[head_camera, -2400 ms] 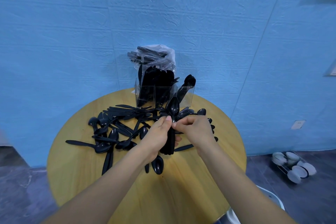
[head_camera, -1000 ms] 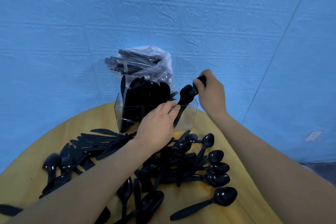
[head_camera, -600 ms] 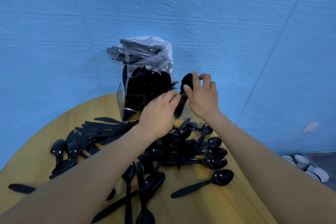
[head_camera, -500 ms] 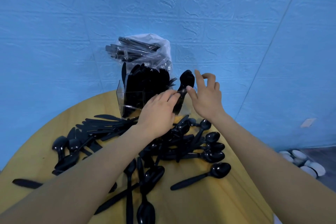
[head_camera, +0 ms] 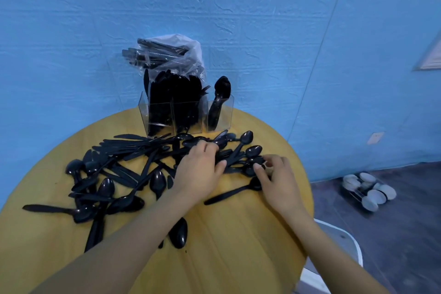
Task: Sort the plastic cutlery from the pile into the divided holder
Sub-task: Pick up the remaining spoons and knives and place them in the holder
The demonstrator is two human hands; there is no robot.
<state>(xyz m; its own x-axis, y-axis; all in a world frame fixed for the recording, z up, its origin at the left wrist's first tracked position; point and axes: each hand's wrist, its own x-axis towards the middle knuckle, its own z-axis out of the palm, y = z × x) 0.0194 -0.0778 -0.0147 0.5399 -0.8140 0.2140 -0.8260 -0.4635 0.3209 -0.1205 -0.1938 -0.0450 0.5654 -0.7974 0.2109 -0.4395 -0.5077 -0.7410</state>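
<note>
Head view: spoon-gathering is judged under way, the left hand (head_camera: 199, 169) laid with loosely curled fingers on the pile (head_camera: 133, 164), a spoon (head_camera: 256, 166) pinched by the right hand (head_camera: 278, 180); next, it must be lifted to the holder (head_camera: 186, 112)'s right compartment.

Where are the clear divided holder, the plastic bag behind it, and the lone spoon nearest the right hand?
divided holder (head_camera: 228, 112): head view, right compartment's clear wall.
plastic bag (head_camera: 191, 51): head view, crinkled top.
lone spoon (head_camera: 229, 194): head view, mid-handle.

Clear plastic divided holder (head_camera: 220, 116) upright at table's far edge: left and middle compartments packed with black cutlery, right one has a few black plastic spoons (head_camera: 218, 100) leaning, bowls up. Loose pile of black plastic spoons and knives (head_camera: 133, 167) spread flat in front, overlapping, mostly left and centre.
</note>
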